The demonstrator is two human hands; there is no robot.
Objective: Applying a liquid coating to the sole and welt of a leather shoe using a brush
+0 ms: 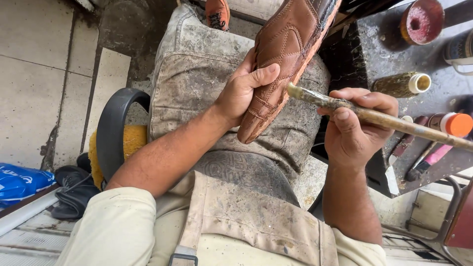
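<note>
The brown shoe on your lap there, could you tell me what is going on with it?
A seated person holds the brown shoe against their thigh with the left hand. The right hand holds a stained stick, its tip touching the orange sole edge. Bottles and small tools lie on the dark workbench beside them.
</note>
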